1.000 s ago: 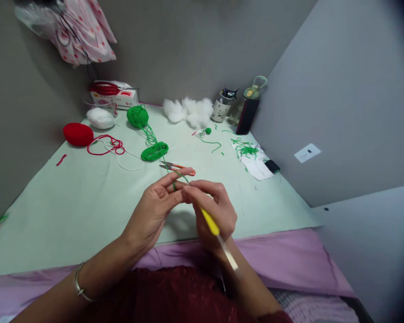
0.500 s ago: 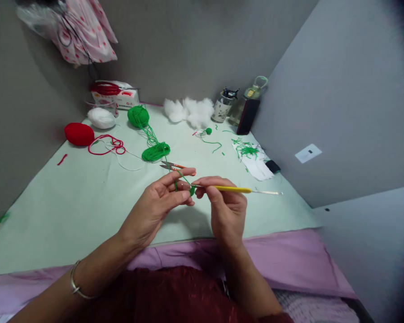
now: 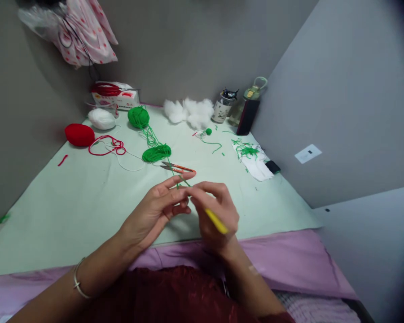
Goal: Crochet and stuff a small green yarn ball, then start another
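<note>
My left hand [image 3: 166, 199] is closed in a pinch near the table's front, with green yarn [image 3: 185, 180] running over its raised index finger. The small green crochet piece between its fingertips is mostly hidden now by my right hand [image 3: 217, 213]. That hand grips a crochet hook by its yellow handle [image 3: 216, 221], which slants down toward me; the hook's tip is hidden at the left fingertips. Just beyond my fingers lie orange-handled thread snips [image 3: 178, 168]. The working yarn leads back to a green skein [image 3: 156, 153] and a green yarn ball [image 3: 138, 117].
On the left are a red yarn ball [image 3: 80, 134] and a white yarn ball [image 3: 101, 118]. White stuffing [image 3: 188, 112], a pen cup [image 3: 222, 107], a bottle [image 3: 252, 93] and a phone [image 3: 248, 117] stand at the back. Green scraps [image 3: 248, 151] lie on white paper to the right.
My right hand has turned and moved closer to the left fingertips. The hook has swung from pointing right to slanting down toward me. The left hand has shifted only slightly.
</note>
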Demonstrator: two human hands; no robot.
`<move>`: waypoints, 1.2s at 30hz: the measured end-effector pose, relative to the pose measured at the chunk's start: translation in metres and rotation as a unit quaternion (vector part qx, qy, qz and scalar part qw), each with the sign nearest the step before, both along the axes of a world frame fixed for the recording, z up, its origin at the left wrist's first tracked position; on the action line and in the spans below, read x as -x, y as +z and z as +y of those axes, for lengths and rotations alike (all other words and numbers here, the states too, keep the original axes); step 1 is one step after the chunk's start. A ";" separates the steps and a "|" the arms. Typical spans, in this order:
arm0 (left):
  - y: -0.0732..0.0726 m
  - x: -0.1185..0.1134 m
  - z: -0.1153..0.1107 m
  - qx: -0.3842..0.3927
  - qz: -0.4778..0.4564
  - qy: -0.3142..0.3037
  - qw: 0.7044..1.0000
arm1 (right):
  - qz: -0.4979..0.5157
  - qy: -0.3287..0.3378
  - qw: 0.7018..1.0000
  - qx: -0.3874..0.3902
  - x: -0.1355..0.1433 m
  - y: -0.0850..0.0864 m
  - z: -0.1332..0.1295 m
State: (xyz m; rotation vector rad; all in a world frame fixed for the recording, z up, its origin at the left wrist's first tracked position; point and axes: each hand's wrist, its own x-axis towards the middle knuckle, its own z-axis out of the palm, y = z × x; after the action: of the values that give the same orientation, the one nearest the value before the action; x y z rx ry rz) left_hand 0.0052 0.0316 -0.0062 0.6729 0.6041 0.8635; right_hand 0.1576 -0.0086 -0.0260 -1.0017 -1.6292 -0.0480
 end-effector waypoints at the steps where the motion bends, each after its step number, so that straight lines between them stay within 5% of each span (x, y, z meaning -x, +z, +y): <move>1: 0.000 0.000 0.001 0.010 -0.005 -0.007 1.000 | 0.063 0.022 0.997 0.024 -0.001 0.002 0.001; 5: 0.005 0.001 0.002 -0.019 0.005 0.010 1.000 | 0.262 0.121 0.953 0.093 -0.001 0.010 0.006; 9: 0.007 -0.001 -0.001 -0.067 0.039 0.016 0.997 | 0.246 0.147 0.951 0.116 0.002 0.010 0.008; 17: 0.004 0.005 0.003 -0.117 0.088 0.050 0.988 | 0.222 0.090 0.966 0.095 -0.001 0.008 0.001; 23: 0.004 0.002 0.001 -0.106 0.067 0.042 0.991 | 0.335 0.185 0.910 0.159 -0.004 0.009 0.007; 31: 0.000 -0.005 -0.004 -0.096 0.064 0.059 0.992 | 0.201 0.104 0.969 0.095 0.005 0.002 0.004; 36: -0.003 -0.004 0.001 -0.007 -0.019 0.027 0.999 | 0.063 0.024 0.998 0.015 0.003 -0.005 0.003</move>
State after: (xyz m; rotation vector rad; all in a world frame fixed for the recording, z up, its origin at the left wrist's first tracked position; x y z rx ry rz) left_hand 0.0094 0.0321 -0.0092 0.6531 0.5844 0.9301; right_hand 0.1543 -0.0052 -0.0306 -0.9687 -1.5424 0.0715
